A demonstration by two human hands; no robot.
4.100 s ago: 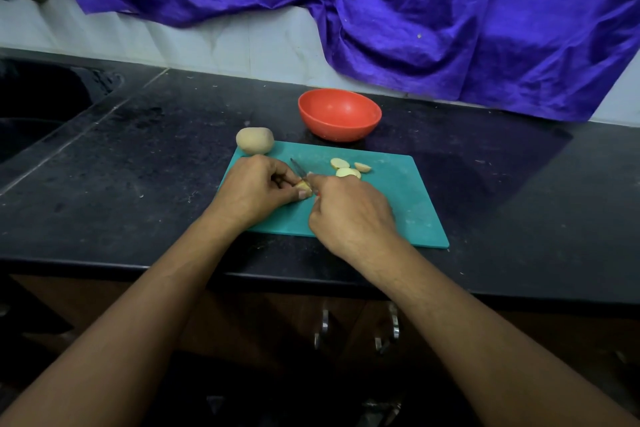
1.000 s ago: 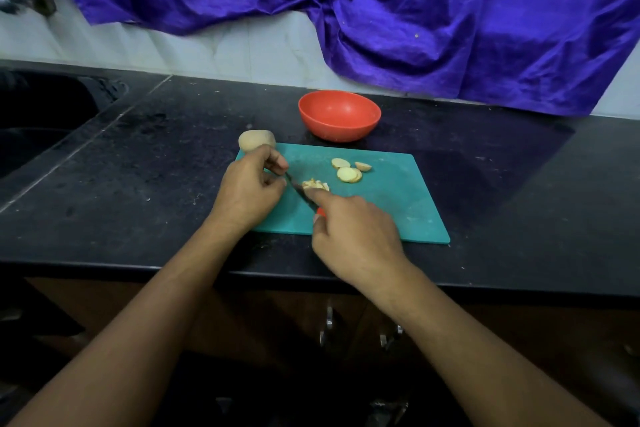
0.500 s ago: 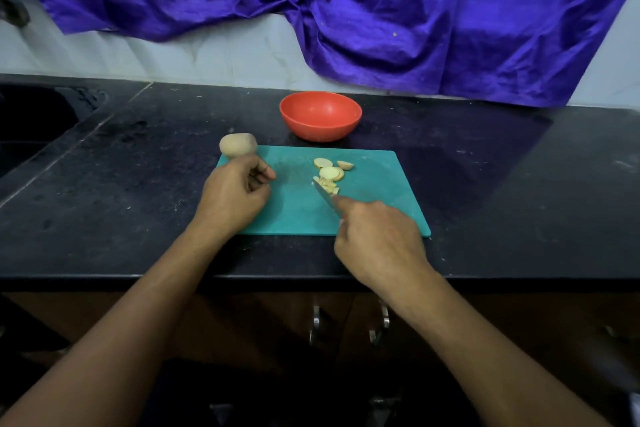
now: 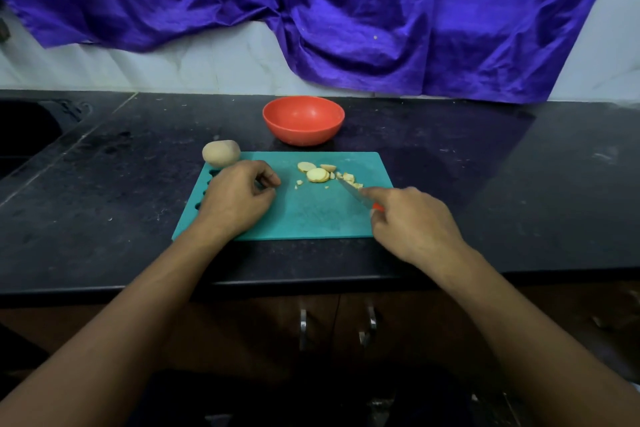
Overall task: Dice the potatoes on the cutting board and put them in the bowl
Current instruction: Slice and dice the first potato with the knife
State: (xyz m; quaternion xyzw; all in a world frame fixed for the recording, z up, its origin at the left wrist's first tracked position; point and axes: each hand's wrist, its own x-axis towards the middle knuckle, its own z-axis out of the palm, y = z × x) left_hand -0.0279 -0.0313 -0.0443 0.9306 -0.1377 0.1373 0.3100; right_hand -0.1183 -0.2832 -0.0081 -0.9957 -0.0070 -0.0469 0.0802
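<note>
1. the right hand (image 4: pixel 412 222) grips the knife (image 4: pixel 354 193) by its orange handle, with the forefinger laid straight along the back of the blade.
2. the blade runs on a slant from near-right to far-left. its tip sits among the diced bits (image 4: pixel 349 179), which are heaped just right of the potato slices (image 4: pixel 317 175).
3. the 3 or so slices lie flat toward the far edge of the cutting board (image 4: pixel 304 218), between the 2 hands. from the knife hand they are ahead and to the left, just off the tip.
4. the left hand (image 4: pixel 235 199) rests on the board's left part with its fingers loosely curled under. i see nothing in it, though the fingertips are tucked out of sight.
5. it looks a little nearer the slices than the right hand does, so i'd expect it to go right and pin 1 slice while the blade comes across.
6. the whole potato (image 4: pixel 221 153) sits uncut at the board's far left corner, just beyond the left knuckles.
7. the red bowl (image 4: pixel 302 137) stands on the black counter (image 4: pixel 485 184) just behind the far edge of the board, straight past the slices. no potato shows in it from here.
8. by my reckoning the dicing is early: 1 small heap is done, and the slices and a full potato are left.
</note>
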